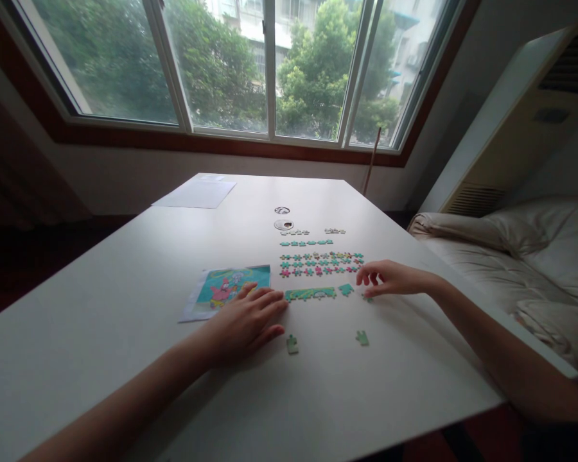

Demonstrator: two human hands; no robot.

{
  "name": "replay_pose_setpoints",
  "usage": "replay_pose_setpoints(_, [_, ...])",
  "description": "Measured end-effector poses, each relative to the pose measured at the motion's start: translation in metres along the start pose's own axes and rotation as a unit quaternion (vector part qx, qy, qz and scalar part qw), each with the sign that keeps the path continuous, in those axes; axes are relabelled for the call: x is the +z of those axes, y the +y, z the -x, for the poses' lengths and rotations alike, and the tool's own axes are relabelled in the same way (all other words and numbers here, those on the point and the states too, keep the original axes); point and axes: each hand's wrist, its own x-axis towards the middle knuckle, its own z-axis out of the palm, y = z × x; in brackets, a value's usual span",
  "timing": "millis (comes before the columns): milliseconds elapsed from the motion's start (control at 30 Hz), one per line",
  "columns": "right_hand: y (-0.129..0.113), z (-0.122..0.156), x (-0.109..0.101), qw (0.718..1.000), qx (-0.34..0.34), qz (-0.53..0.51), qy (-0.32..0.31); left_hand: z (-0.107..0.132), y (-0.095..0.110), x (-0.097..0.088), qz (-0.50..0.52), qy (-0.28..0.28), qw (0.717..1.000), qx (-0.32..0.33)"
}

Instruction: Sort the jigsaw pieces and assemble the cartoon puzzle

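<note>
My left hand (250, 324) lies with its fingers stretched out over the lower right corner of a cartoon picture sheet (226, 285). Its fingertips reach the left end of a joined strip of green puzzle pieces (311, 293). My right hand (390, 277) is over the table right of the strip, fingers bent and apart from the thumb. Under its thumb tip shows a small puzzle piece (368, 298), partly hidden; whether they touch is unclear. A loose piece (345, 290) lies between strip and right hand. Nearer me are two greenish pieces (292, 344), set apart.
Beyond the strip, several rows of loose puzzle pieces (318, 263) lie on the white table (139, 282). Two round items (284, 224) are behind them. White paper (197, 194) lies at the far left. A pale sofa (510, 250) stands at the right.
</note>
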Motion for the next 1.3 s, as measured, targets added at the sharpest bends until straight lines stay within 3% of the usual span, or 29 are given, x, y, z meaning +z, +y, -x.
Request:
replay_pose_setpoints(100, [0.003, 0.007, 0.001, 0.997, 0.049, 0.039, 0.036, 0.000, 0.001, 0.000, 0.004, -0.006, 1.000, -0.004])
replay_pose_setpoints(200, [0.003, 0.010, 0.005, 0.995, 0.084, 0.046, 0.026, 0.000, 0.001, 0.000, 0.011, -0.006, 1.000, -0.006])
replay_pose_setpoints(533, [0.001, 0.006, 0.009, 0.998, 0.037, -0.040, -0.007, 0.000, 0.003, 0.000, 0.000, -0.001, 1.000, -0.005])
replay_pose_setpoints(633, [-0.001, 0.001, 0.013, 0.997, 0.007, -0.072, 0.024, -0.001, 0.003, 0.000, 0.000, -0.007, 1.000, -0.007])
replay_pose_setpoints(867, [-0.019, -0.026, 0.042, 0.984, -0.011, -0.067, 0.166, -0.002, 0.003, 0.002, 0.007, -0.002, 1.000, -0.006])
replay_pose_setpoints(1300, [-0.015, -0.036, 0.047, 0.977, 0.012, -0.069, 0.200, -0.009, 0.001, -0.002, 0.011, 0.001, 1.000, 0.000])
